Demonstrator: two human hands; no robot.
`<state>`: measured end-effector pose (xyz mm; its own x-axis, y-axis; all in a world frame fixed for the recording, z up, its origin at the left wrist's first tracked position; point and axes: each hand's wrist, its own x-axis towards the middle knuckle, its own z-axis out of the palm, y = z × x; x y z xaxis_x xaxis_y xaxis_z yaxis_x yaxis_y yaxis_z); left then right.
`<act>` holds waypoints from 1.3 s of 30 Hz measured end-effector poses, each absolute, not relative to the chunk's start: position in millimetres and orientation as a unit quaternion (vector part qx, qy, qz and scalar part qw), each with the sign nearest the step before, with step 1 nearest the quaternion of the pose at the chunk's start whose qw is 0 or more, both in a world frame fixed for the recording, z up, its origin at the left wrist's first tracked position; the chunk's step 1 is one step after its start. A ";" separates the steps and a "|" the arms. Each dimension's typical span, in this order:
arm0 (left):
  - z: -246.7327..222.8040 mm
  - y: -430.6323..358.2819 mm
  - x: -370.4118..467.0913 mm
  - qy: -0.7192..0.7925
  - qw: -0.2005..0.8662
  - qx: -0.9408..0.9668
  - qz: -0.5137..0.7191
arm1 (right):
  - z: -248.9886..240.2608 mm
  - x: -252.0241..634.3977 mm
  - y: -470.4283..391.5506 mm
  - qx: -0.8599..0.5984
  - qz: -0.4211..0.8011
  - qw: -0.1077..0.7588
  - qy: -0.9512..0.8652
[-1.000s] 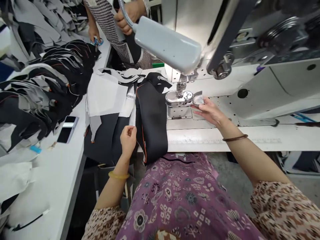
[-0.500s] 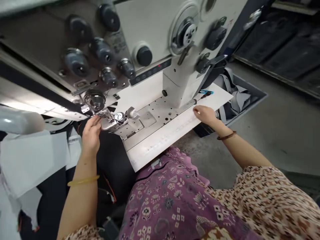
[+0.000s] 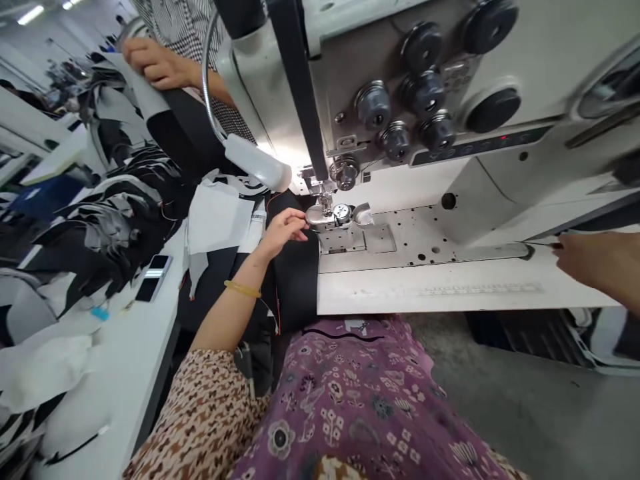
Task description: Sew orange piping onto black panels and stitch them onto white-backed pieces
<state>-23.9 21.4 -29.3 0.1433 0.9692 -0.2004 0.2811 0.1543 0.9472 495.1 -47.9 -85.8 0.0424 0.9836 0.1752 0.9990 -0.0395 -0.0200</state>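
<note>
My left hand (image 3: 285,231) is beside the needle area of a large sewing machine (image 3: 400,87), its fingertips close to the metal plate under the presser foot (image 3: 326,203). Its thumb and index finger are near each other; whether they pinch a thread cannot be made out. Black fabric (image 3: 299,283) hangs below that hand. At the right edge my right hand (image 3: 595,260) is blurred over the end of the white machine bed (image 3: 425,287), next to a thin dark tool whose hold is unclear.
A lamp (image 3: 257,162) reaches in left of the needle. Another person's hand (image 3: 160,63) holds grey and black fabric at the upper left. A phone (image 3: 154,278) lies on the white table (image 3: 127,347), near piled fabric pieces (image 3: 115,213).
The view has swung left, bringing the table and other person into sight. My left hand has drawn slightly back from the needle area; my right hand has moved toward the dark tool.
</note>
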 end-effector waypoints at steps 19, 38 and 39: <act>-39.8 -56.0 -31.8 0.560 0.073 0.792 0.230 | -14.0 246.9 -11.2 -0.618 -0.009 0.007 -0.786; -9.6 9.5 61.5 0.584 0.024 0.803 0.111 | -21.7 284.3 -40.5 -0.709 0.007 0.013 -0.705; -8.4 13.4 65.1 0.589 0.019 0.802 0.099 | -37.8 291.7 -44.0 -0.718 0.020 0.015 -0.695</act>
<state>65.1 13.4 -8.4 0.2864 0.9483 0.1366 0.9407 -0.3054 0.1480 291.7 -44.0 -37.8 0.0328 0.9994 -0.0080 0.9983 -0.0332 -0.0485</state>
